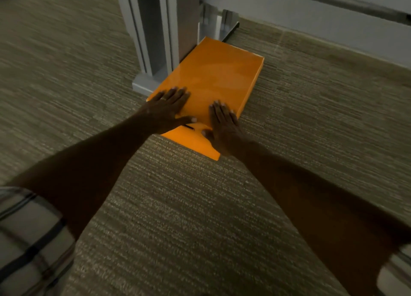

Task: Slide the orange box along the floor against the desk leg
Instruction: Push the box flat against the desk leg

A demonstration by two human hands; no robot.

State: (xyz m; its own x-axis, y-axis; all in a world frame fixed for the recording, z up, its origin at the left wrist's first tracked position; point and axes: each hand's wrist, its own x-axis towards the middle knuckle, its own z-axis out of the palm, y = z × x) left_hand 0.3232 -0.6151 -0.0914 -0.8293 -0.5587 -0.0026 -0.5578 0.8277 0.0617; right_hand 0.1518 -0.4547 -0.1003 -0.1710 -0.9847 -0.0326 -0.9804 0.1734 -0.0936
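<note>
We are seeing open carpet [311, 108] lying clear to the right of the orange box [213, 73]. The desk leg [155, 35] is blocking its left side, touching it, and the wall [311, 24] is closing off the far end.
</note>
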